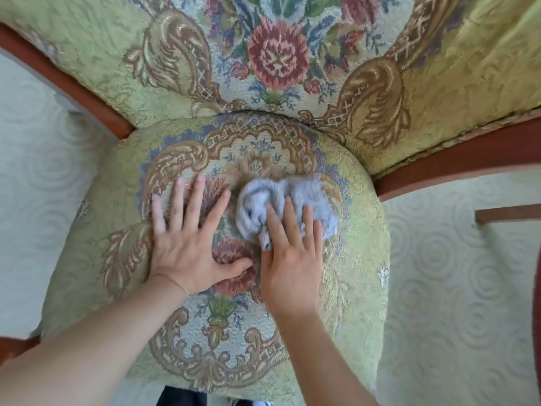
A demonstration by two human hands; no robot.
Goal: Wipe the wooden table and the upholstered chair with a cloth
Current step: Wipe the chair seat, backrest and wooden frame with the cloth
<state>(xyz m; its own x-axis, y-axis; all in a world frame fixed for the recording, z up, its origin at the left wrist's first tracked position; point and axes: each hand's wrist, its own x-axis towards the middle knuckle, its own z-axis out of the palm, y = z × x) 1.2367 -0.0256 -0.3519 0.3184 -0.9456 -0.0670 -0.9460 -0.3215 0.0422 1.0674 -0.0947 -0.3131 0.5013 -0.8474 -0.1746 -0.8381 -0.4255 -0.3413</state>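
Note:
The upholstered chair fills the view: a green floral seat cushion point(360, 259) below and a matching backrest point(175, 54) above. A crumpled grey cloth point(292, 197) lies on the middle of the seat. My right hand point(292, 259) presses flat on the cloth's near edge, fingers spread over it. My left hand point(187, 241) lies flat on the bare seat just left of the cloth, fingers apart, holding nothing. The wooden table is out of view.
Reddish wooden arm rails run at the left point(67, 86) and right point(456, 168) of the chair. A pale carpet with a swirl pattern point(456, 303) surrounds it. A wooden piece point(509, 215) juts in at the right edge.

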